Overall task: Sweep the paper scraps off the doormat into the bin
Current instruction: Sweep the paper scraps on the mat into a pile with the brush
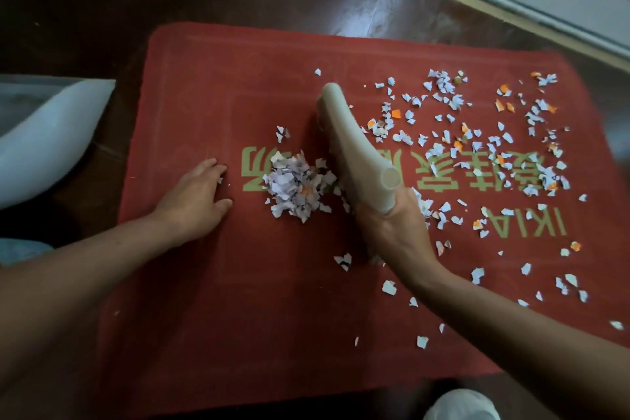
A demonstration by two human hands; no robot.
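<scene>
Right hand (392, 232) grips brush (354, 140) — doormat (272, 317), dark floor (85, 10).

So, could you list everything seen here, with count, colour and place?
doormat: one, red with greenish lettering, centre of floor.
scrap pile: one, white with orange, mid-mat, left of brush.
loose scraps: many, white and orange, mostly mat's right half.
brush: one, cream, beside the pile.
bin: one, white, left edge, beside the mat.
floor: one, dark brown, around the mat.
door frame: one, white, top right.
left hand: one, flat on the mat, left of pile.
right hand: one, gripping the brush handle.
</scene>
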